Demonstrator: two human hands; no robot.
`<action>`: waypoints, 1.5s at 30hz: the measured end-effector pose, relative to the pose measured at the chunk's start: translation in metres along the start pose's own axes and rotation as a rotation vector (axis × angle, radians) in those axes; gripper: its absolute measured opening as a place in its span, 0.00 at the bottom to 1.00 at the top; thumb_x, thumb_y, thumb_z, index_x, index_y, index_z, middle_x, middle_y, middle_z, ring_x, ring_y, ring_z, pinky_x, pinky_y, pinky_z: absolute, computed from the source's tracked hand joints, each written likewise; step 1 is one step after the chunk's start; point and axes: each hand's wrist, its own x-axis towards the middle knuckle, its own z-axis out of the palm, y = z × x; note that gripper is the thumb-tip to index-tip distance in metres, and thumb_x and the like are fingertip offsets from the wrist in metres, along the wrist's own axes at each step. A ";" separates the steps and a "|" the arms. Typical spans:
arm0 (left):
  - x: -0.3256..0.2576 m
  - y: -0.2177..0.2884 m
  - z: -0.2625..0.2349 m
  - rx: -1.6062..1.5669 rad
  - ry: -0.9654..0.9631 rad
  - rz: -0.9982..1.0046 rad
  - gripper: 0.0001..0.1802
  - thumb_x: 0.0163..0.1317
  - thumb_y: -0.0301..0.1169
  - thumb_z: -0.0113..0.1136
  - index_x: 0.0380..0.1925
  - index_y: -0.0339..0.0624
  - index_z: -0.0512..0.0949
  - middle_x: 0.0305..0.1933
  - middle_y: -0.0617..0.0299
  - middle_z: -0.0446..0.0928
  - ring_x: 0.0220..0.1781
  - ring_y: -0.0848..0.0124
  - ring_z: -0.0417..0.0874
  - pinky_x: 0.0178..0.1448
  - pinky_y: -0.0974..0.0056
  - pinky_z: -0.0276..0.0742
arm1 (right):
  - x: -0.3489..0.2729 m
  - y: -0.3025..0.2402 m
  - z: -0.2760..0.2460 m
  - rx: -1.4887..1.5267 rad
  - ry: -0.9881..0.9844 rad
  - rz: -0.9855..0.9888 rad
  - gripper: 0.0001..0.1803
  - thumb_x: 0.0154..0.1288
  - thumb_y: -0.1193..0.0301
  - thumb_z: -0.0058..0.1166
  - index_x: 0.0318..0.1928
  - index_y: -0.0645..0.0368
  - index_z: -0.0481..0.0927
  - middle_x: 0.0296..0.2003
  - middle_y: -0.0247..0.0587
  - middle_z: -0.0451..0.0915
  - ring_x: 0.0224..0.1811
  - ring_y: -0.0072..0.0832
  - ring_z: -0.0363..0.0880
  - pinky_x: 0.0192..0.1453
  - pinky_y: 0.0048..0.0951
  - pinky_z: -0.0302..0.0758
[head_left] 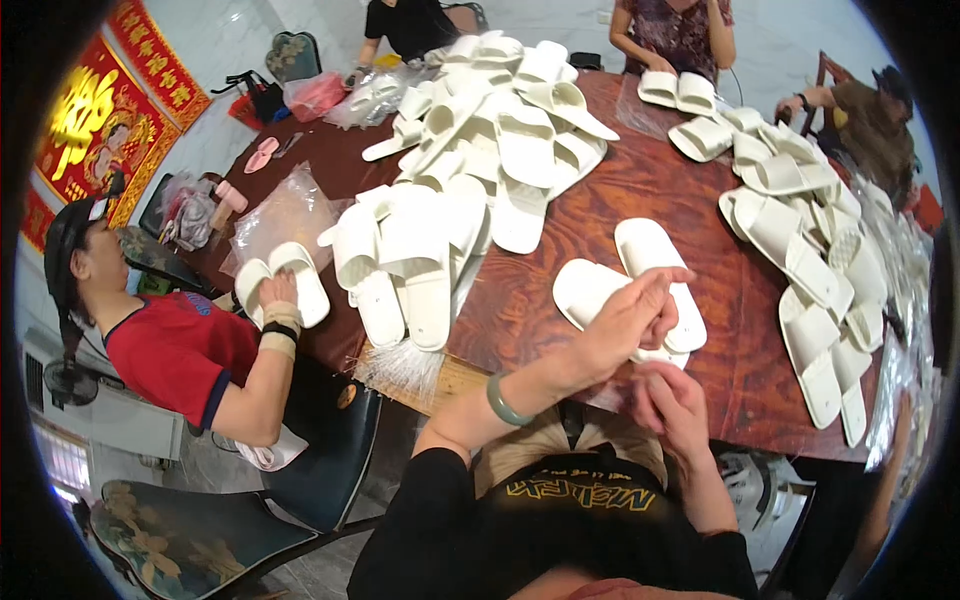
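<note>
A pair of white slide slippers lies on the table in front of me: the left slipper (588, 289) is partly covered by my hand, and the right slipper (645, 245) extends beyond my fingers. Over the pair is my left hand (630, 318), its fingers curled together and a green bangle on the wrist. Close to the near end of the slippers, my right hand (675, 405) has its fingers bent in. Whatever either hand pinches is too thin or hidden to make out. Left of me, a bundle of thin white strands (405, 370) hangs at the table edge.
Piled white slippers (525, 145) fill the table's middle left; more slippers (800, 250) line the right side beside clear plastic bags (895, 340). At left, a person in red (185, 345) handles a pair. Other people sit across the brown table (640, 185). A chair (190, 540) stands lower left.
</note>
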 end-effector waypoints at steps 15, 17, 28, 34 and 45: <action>0.048 0.003 -0.136 0.855 0.459 0.174 0.17 0.66 0.37 0.50 0.43 0.35 0.76 0.38 0.61 0.78 0.32 0.80 0.74 0.36 0.74 0.70 | -0.009 -0.039 -0.067 -0.837 0.428 -0.241 0.10 0.65 0.74 0.50 0.41 0.69 0.79 0.36 0.37 0.82 0.39 0.18 0.75 0.45 0.20 0.72; 0.054 -0.006 -0.152 0.898 0.412 0.056 0.16 0.66 0.38 0.50 0.41 0.35 0.77 0.34 0.62 0.78 0.29 0.80 0.73 0.35 0.74 0.69 | -0.003 -0.034 -0.069 -0.827 0.367 -0.240 0.10 0.65 0.75 0.50 0.42 0.70 0.78 0.36 0.37 0.82 0.40 0.18 0.75 0.46 0.20 0.72; 0.050 -0.029 -0.168 0.883 0.484 -0.093 0.21 0.66 0.41 0.47 0.26 0.34 0.77 0.21 0.61 0.76 0.22 0.75 0.73 0.28 0.69 0.67 | 0.068 -0.031 -0.066 -1.345 0.137 -0.339 0.11 0.59 0.67 0.52 0.40 0.55 0.82 0.30 0.49 0.80 0.31 0.43 0.79 0.34 0.36 0.74; 0.042 -0.031 -0.173 1.302 0.661 0.021 0.27 0.67 0.45 0.38 0.27 0.30 0.77 0.26 0.46 0.77 0.33 0.52 0.77 0.41 0.55 0.70 | 0.121 -0.014 -0.064 -1.494 0.064 -0.599 0.09 0.58 0.69 0.52 0.39 0.53 0.81 0.25 0.48 0.79 0.27 0.45 0.78 0.31 0.39 0.74; 0.049 -0.032 -0.166 1.004 0.653 0.225 0.18 0.62 0.38 0.52 0.30 0.31 0.78 0.26 0.52 0.78 0.30 0.65 0.78 0.38 0.64 0.71 | 0.133 -0.004 -0.056 -1.652 0.076 -0.718 0.05 0.57 0.71 0.51 0.34 0.54 0.78 0.19 0.43 0.77 0.21 0.39 0.77 0.25 0.37 0.71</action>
